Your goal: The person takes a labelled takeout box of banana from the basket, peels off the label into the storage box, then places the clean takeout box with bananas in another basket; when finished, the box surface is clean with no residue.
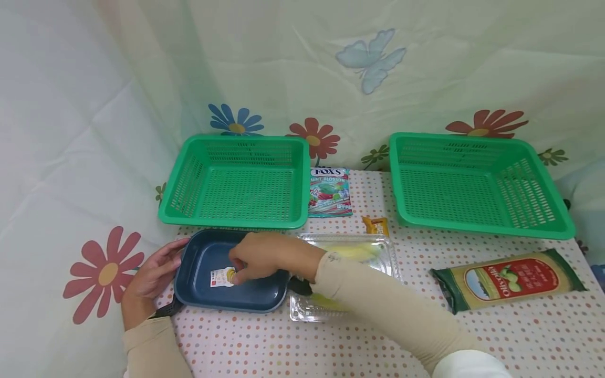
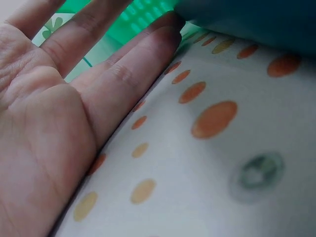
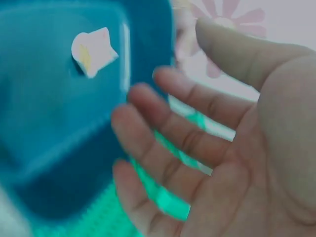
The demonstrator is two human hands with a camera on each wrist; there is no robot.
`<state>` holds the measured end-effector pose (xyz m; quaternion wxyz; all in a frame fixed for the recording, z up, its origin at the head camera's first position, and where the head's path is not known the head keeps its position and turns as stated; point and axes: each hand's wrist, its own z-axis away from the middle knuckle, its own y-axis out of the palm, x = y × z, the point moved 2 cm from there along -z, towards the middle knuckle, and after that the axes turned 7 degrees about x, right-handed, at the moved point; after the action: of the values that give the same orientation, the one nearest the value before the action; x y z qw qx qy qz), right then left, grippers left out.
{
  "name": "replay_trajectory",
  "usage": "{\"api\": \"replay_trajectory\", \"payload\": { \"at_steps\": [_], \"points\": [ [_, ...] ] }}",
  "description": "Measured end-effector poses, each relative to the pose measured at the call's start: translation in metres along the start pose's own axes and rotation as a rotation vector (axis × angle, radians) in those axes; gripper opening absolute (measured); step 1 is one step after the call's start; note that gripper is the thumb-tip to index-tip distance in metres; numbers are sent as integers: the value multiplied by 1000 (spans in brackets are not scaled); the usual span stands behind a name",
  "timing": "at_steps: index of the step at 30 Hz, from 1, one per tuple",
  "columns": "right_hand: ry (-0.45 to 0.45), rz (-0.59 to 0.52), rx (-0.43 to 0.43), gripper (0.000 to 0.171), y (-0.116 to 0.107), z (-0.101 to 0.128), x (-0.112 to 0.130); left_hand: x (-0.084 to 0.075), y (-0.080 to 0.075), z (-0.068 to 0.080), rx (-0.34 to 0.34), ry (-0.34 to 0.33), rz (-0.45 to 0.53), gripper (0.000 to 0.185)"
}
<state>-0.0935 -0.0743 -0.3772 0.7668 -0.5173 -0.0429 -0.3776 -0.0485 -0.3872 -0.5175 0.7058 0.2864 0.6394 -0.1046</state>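
A dark blue rectangular dish (image 1: pixel 198 268) sits on the dotted tablecloth, with a small white and yellow label (image 1: pixel 220 277) on its inner bottom. My left hand (image 1: pixel 153 270) is at the dish's left side, fingers extended, fingertips at its outer wall. In the left wrist view the palm (image 2: pixel 44 128) is bare and the fingers are nearly straight. Over the dish hovers my right hand (image 1: pixel 262 255), close to the label in the head view. The right wrist view shows its fingers (image 3: pixel 170 121) loosely bent and spread, with nothing between them; the label (image 3: pixel 94 52) lies apart from them.
Behind the dish stands a green basket (image 1: pixel 304 210); another green basket (image 1: pixel 482 228) stands at right. Between them are a Fox's candy bag (image 1: pixel 329 197) and a small orange packet (image 1: pixel 375 226). A clear plastic box (image 1: pixel 302 313) with yellow contents lies under the right forearm. An Olivoila packet (image 1: pixel 510 278) lies right.
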Motion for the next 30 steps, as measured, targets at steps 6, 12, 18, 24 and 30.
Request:
{"api": "replay_trajectory", "payload": {
  "at_steps": [6, 12, 18, 24, 30],
  "points": [
    [-127, -52, -123, 20, -11, 75, -23, -8, -1, 1, 74, 55, -61, 56],
    [-75, -117, -357, 11, 5, 151, -60, -33, 15, 17, 29, 38, -265, 53],
    [68, -104, -642, 12, 42, 222, -97, -82, 50, 31, -148, -92, -673, 48],
    [194, -118, -853, 29, 77, 266, -118, -108, 89, 9, -154, -86, -820, 47],
    [325, -193, -853, 33, 106, 284, -123, -105, 128, -27, -93, -74, -848, 45]
  ]
}}
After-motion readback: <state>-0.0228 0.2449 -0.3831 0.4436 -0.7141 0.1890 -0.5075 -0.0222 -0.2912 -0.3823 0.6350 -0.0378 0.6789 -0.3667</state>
